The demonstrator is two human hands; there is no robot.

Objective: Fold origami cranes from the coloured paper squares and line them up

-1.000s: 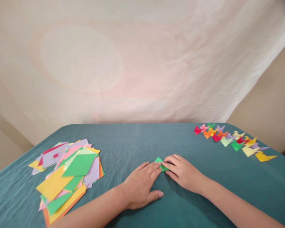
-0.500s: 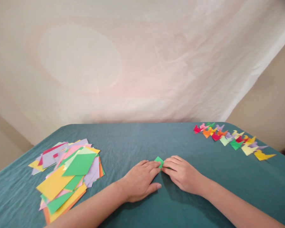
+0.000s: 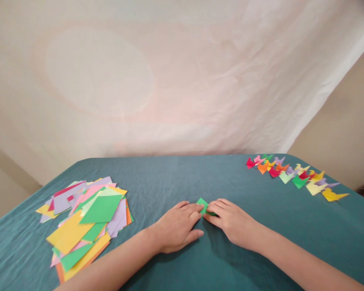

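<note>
A small green piece of origami paper [image 3: 202,202] lies on the table between my two hands, with one pointed corner showing at the far side. My left hand [image 3: 179,227] rests flat over its left part, fingers stretched and thumb apart. From the right, my right hand [image 3: 231,221] has its bent thumb and fingertips closed on the paper's right edge. The rest of the paper is hidden under the fingers, so its folds do not show clearly.
A loose pile of coloured paper sheets [image 3: 101,208] lies at the left, close to my left forearm. Several folded paper birds [image 3: 315,186] stand in rows along the right edge. A teal cloth [image 3: 170,178] covers the table, and a pale hanging sheet [image 3: 176,81] is behind it.
My right thumb and fingers have shifted slightly on the green paper's right edge. My left hand stays flat on it. The whole view has moved a little.
</note>
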